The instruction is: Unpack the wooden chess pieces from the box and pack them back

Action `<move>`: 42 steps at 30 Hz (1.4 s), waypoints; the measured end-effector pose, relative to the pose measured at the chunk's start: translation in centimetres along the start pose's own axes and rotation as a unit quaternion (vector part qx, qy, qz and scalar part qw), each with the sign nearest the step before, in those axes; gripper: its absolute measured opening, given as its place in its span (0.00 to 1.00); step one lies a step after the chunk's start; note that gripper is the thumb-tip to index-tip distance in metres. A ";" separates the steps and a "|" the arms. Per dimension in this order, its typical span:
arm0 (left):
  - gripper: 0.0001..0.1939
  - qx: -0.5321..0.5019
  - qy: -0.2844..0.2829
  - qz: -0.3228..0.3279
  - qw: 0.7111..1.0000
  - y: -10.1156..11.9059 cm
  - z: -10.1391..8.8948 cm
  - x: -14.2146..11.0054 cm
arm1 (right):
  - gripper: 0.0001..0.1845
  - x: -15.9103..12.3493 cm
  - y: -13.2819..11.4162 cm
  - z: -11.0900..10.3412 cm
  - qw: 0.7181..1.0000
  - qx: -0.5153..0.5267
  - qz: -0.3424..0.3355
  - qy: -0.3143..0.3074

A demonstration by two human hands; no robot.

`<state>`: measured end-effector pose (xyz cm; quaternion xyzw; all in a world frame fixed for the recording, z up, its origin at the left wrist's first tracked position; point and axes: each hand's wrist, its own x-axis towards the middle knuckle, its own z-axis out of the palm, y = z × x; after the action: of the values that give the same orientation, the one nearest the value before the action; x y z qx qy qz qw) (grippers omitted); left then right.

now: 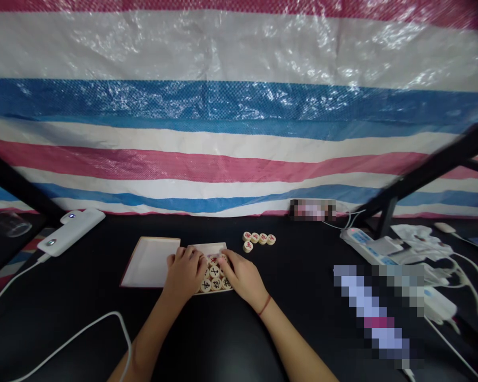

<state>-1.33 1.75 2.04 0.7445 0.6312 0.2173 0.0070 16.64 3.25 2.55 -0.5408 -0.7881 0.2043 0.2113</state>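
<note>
A shallow box (209, 248) filled with round wooden chess pieces (214, 274) lies on the black table. My left hand (184, 273) rests over the box's left side, fingers curled on the pieces. My right hand (241, 275) covers the right side, fingers bent down onto the pieces. Its wrist wears a red string. The box's lid (151, 261) lies open side up, just left of the box. Several loose pieces (258, 240) sit in a row beyond the box to the right.
A white power bank (70, 231) with a cable (63, 342) lies at the left. White power strips and chargers (386, 250) crowd the right side. A striped tarp (239, 116) hangs behind the table. Black metal bars (426, 170) slant at both sides.
</note>
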 end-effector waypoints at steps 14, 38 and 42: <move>0.10 -0.258 0.054 -0.012 0.965 1.6 -1.1 0.1 | 0.11 -0.4 -1.2 -0.5 0.974 0.054 -0.187 0.119; 0.13 -0.183 0.116 0.100 0.971 -0.7 0.1 0.1 | 0.10 -0.9 4.8 -2.8 0.966 0.057 0.059 0.246; 0.12 -0.161 0.116 0.156 0.968 -0.1 -0.5 0.2 | 0.14 -1.7 0.8 -1.3 0.968 0.148 -0.098 0.177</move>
<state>-1.59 1.81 2.54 0.7929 0.4602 0.3990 0.0192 18.50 2.00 3.02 -0.4512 -0.7485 0.1976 0.4441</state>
